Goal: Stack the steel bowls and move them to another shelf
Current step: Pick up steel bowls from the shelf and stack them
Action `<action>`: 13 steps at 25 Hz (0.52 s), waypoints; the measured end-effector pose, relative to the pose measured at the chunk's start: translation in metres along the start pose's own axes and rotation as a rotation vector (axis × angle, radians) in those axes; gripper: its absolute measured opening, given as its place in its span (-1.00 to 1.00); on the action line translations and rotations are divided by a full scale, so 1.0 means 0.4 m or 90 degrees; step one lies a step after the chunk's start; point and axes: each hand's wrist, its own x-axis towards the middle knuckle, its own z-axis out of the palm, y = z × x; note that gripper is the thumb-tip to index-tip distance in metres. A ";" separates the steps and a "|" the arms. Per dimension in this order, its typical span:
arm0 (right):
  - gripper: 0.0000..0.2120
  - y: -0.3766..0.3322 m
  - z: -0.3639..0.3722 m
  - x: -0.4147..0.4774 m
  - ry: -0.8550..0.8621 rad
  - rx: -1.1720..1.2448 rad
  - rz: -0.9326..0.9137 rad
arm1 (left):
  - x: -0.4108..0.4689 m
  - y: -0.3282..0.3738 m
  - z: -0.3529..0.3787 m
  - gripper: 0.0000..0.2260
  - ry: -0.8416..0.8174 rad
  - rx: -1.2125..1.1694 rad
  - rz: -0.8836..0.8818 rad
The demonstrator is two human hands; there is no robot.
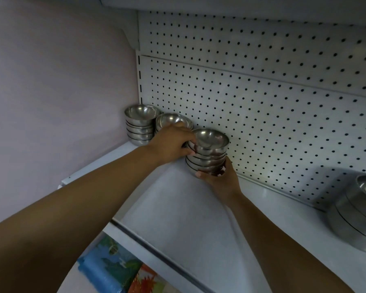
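Three stacks of small steel bowls stand on the white shelf [178, 208] by the pegboard back. The nearest bowl stack [209, 153] is held between both hands. My left hand [169, 144] grips its left side near the top, thumb at the rim. My right hand [218, 176] cups its base from below and the right, fingers curled round the bottom bowls. Behind my left hand is a second bowl stack [173, 121], mostly hidden. A third bowl stack [141, 125] stands in the far left corner.
Larger steel containers [357, 214] sit stacked at the right end of the shelf. The perforated back panel [262, 102] rises behind the bowls, and a lilac wall [61, 92] closes the left side. Colourful packaging [118, 271] lies on the level below.
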 end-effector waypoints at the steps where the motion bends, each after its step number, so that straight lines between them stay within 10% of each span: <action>1: -0.30 -0.001 0.002 0.005 0.003 -0.002 -0.004 | 0.003 -0.002 0.003 -0.77 -0.001 0.013 0.004; 13: -0.04 -0.022 0.010 0.035 0.037 -0.061 0.070 | -0.019 0.002 0.016 -0.49 -0.064 0.125 -0.045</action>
